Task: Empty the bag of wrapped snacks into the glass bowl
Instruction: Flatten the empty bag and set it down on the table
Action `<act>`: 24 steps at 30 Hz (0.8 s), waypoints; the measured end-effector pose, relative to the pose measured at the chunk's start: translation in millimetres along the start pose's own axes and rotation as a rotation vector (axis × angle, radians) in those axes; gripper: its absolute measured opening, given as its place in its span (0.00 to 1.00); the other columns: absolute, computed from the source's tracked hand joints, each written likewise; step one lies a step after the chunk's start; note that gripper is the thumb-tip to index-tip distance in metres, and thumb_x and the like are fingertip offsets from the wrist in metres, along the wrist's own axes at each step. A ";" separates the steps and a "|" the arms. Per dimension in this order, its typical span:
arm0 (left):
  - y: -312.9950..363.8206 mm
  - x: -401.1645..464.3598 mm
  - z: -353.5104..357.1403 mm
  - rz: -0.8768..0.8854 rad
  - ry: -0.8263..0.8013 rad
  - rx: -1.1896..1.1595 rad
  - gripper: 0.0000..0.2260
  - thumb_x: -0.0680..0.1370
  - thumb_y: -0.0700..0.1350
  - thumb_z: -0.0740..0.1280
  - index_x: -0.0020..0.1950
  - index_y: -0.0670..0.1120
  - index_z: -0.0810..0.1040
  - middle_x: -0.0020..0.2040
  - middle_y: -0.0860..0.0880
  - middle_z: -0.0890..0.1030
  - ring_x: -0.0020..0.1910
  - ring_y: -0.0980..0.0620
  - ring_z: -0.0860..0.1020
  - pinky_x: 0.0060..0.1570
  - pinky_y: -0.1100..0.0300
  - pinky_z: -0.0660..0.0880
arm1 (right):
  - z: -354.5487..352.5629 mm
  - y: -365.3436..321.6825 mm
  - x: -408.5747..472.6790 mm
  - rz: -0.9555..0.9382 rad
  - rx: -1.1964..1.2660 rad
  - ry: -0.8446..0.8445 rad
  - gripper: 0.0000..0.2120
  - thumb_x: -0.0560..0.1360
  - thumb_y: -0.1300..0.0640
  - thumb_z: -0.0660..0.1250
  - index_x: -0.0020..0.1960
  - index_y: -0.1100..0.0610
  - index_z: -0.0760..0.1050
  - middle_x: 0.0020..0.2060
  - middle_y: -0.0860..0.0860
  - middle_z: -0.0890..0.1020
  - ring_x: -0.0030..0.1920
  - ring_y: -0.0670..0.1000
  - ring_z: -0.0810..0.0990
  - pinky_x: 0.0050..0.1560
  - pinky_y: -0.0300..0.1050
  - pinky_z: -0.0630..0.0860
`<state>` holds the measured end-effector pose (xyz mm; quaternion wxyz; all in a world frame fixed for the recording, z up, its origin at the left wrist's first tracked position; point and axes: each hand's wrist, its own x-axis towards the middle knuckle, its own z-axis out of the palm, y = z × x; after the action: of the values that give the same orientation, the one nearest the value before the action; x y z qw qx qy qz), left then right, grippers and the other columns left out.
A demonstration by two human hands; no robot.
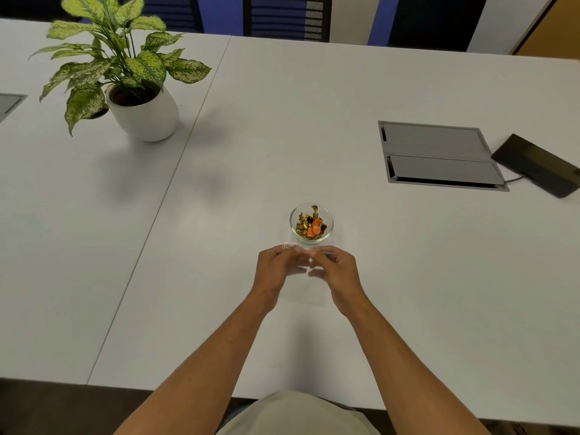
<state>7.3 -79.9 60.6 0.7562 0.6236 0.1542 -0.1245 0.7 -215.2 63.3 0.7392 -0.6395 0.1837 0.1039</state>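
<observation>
- Head view, looking forward and down over a pale grey desk; both bare forearms reach in from the near edge and meet at the centre.
- Small, round, clear glass bowl stands on the desk just beyond the hands, slightly right of the midline between them; it holds gold-foil and orange wrapped snacks.
- Thin, transparent plastic bag is stretched between the two hands, its long axis running left to right, with its upper edge close to the near rim of the bowl. It looks flat and empty, though its clearness makes the contents hard to judge.
- Left hand: fingers curled narrowly, pinching the left end of the bag.
- Right hand: fingers likewise curled, pinching the right end; the thumbs of both hands nearly touch.
- Key relation: the bowl lies straight ahead, on the far side of the bag; neither hand is clearly nearer, the right perhaps marginally. Any remaining tip would go forward, away from the person.
- Judgement: the emptying appears complete or almost so; what remains is probably to set the bag aside.
- Background: a potted plant with speckled green leaves in a white pot far left; a grey cable hatch and a flat black device far right.
</observation>
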 end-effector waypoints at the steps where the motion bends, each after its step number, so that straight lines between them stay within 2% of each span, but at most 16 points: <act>1: 0.1 0.0 -1.1 -0.003 -0.015 0.003 0.10 0.78 0.39 0.64 0.46 0.37 0.84 0.43 0.37 0.86 0.44 0.41 0.85 0.48 0.50 0.83 | -1.7 0.4 0.5 0.009 0.014 -0.005 0.04 0.75 0.62 0.70 0.44 0.60 0.83 0.37 0.54 0.84 0.39 0.51 0.83 0.44 0.47 0.82; 7: -3.0 3.2 -15.0 -0.105 -0.110 -0.025 0.12 0.80 0.39 0.63 0.44 0.40 0.85 0.45 0.39 0.86 0.48 0.39 0.84 0.50 0.46 0.82 | -13.8 8.1 4.7 0.072 0.026 -0.071 0.10 0.80 0.63 0.62 0.51 0.65 0.82 0.45 0.60 0.84 0.45 0.56 0.84 0.47 0.48 0.84; 11: -6.5 4.9 -26.8 -0.195 -0.237 -0.028 0.14 0.82 0.41 0.60 0.52 0.37 0.84 0.54 0.32 0.83 0.55 0.33 0.81 0.54 0.47 0.81 | -24.2 10.6 5.0 0.149 0.050 -0.161 0.14 0.82 0.63 0.58 0.49 0.62 0.82 0.46 0.59 0.85 0.48 0.57 0.84 0.51 0.51 0.83; 15: -9.4 3.6 -34.8 -0.260 -0.331 -0.039 0.16 0.83 0.42 0.57 0.57 0.35 0.81 0.58 0.33 0.82 0.58 0.34 0.81 0.57 0.46 0.80 | -34.7 13.7 4.6 0.238 0.089 -0.216 0.15 0.83 0.62 0.57 0.51 0.64 0.82 0.47 0.60 0.85 0.49 0.57 0.85 0.55 0.54 0.82; 20: -16.8 2.3 -35.4 -0.274 -0.279 -0.014 0.14 0.82 0.42 0.60 0.57 0.34 0.81 0.57 0.34 0.82 0.57 0.36 0.82 0.54 0.45 0.81 | -40.9 21.3 4.2 0.284 0.136 -0.213 0.14 0.82 0.62 0.57 0.53 0.66 0.81 0.50 0.61 0.84 0.53 0.59 0.84 0.56 0.58 0.81; 24: -26.2 -0.1 -33.6 -0.267 -0.154 0.040 0.09 0.79 0.41 0.66 0.51 0.37 0.84 0.51 0.35 0.84 0.48 0.41 0.85 0.45 0.48 0.83 | -44.2 33.9 6.1 0.312 0.094 -0.142 0.12 0.82 0.62 0.59 0.53 0.65 0.81 0.51 0.61 0.84 0.50 0.58 0.85 0.51 0.56 0.83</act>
<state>-5.4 -51.9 31.0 0.7298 0.6012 0.1748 -0.2745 -13.0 -253.7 25.0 0.7545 -0.5590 0.2324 0.2535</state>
